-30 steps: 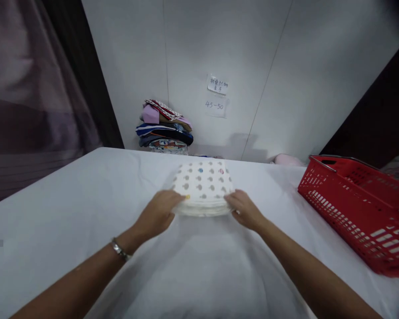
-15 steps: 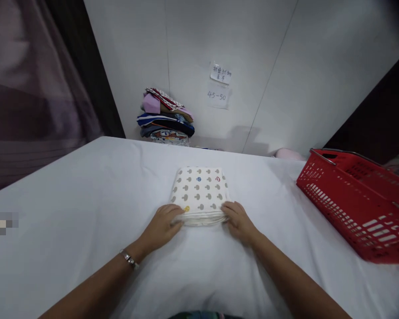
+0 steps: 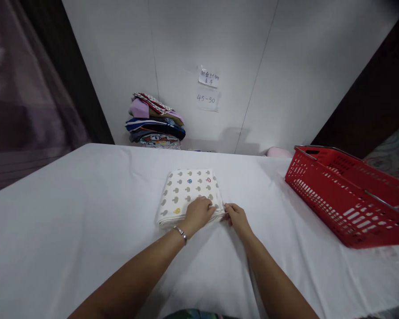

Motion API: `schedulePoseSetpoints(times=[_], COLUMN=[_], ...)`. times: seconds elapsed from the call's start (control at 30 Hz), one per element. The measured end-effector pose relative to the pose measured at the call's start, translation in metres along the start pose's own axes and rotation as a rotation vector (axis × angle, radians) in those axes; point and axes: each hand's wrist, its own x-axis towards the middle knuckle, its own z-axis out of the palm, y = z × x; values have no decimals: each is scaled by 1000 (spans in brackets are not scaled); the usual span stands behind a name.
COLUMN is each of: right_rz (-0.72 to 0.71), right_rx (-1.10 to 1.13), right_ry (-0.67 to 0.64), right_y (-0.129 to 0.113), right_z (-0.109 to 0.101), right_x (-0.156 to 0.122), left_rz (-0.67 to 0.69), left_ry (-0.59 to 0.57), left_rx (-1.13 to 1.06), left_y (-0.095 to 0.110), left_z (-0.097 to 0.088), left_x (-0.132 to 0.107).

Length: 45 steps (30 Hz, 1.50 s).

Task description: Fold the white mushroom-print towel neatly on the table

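A folded white cloth (image 3: 182, 190) printed with grey mushroom shapes lies on the white-covered table, its layered edge facing me. A few mushrooms on it are blue, red and yellow. My left hand (image 3: 198, 213) has come over the cloth's front right part, fingers curled and thumb near the front edge, gripping the fabric there. At the front right corner, my right hand (image 3: 236, 219) pinches the cloth's edge between thumb and fingers. My left wrist wears a metal bracelet (image 3: 181, 234).
A red plastic basket (image 3: 322, 199) with metal handles stands on the table's right side. Behind the table's far edge is a stack of folded clothes (image 3: 156, 119). Handwritten paper notes (image 3: 208, 88) hang on the wall. A curtain (image 3: 29, 88) hangs at the left.
My left hand has moved from the cloth's front left corner rightward onto its front right part. My right hand now pinches the right corner. The cloth has turned slightly; the view has shifted.
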Motion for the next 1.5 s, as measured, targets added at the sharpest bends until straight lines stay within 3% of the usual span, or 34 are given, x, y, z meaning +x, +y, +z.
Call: schedulePoseSetpoints(times=[0.17, 0.6, 0.73, 0.93, 1.07, 1.23, 1.5], right_rz=[-88, -96, -99, -76, -81, -57, -53], right_rx=[-40, -96, -109, -61, -46, -16, 10], right_ry=[-20, -115, -117, -135, -151, -178, -188], right_y=[2, 9, 12, 12, 14, 14, 13], right_z=[-1, -3, -3, -2, -1, -2, -2], right_x=[3, 10, 11, 11, 13, 15, 15], left_rz=[-194, -275, -299, -429, -410, -318, -227], left_ry=[-151, -401, -401, -565, -529, -428, -263], left_rx=[83, 263, 202, -70, -152, 8, 50], left_y=[10, 20, 18, 14, 22, 33, 26], left_z=[3, 9, 10, -10, -19, -5, 5], left_x=[18, 54, 60, 67, 62, 46, 40])
